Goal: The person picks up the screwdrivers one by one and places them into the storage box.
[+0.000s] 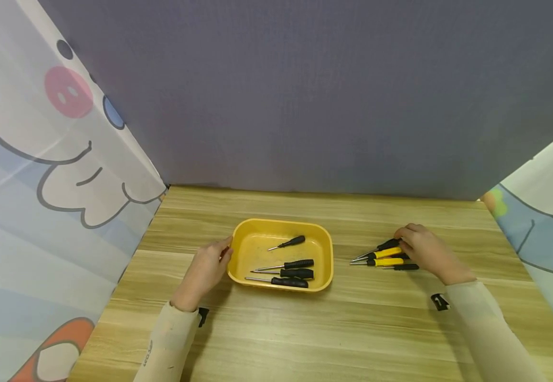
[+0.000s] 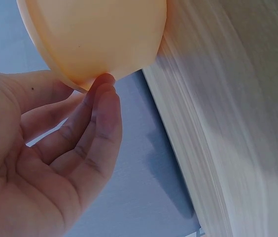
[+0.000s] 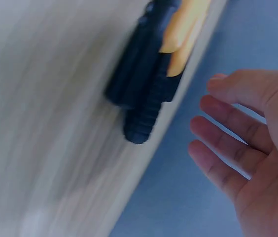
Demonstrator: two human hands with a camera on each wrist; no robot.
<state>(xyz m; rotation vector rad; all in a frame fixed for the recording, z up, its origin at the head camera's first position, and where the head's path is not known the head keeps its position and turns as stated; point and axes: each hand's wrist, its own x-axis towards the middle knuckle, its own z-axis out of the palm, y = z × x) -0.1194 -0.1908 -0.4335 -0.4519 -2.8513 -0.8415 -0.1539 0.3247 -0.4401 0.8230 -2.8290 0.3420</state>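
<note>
A yellow plastic tray (image 1: 281, 225) stands left of centre, with several black-handled screwdrivers (image 1: 296, 273) lying in it. My left hand (image 1: 206, 269) holds the tray's left end; in the left wrist view the hand (image 2: 70, 143) has its thumb and fingertips at the rim of the tray (image 2: 99, 39). To the right lies a pile of yellow and black screwdrivers (image 1: 389, 261). My right hand (image 1: 426, 252) is at the handle end of that pile. In the right wrist view the hand (image 3: 247, 133) has loosely bent fingers holding nothing, beside the black handles (image 3: 144, 108).
The wooden table (image 1: 276, 334) reaches back to a grey panel (image 1: 305, 95). Cartoon-printed cloth (image 1: 28, 212) hangs on the left, and similar cloth (image 1: 544, 212) on the right. A small black item (image 1: 440, 302) is at the right sleeve's cuff.
</note>
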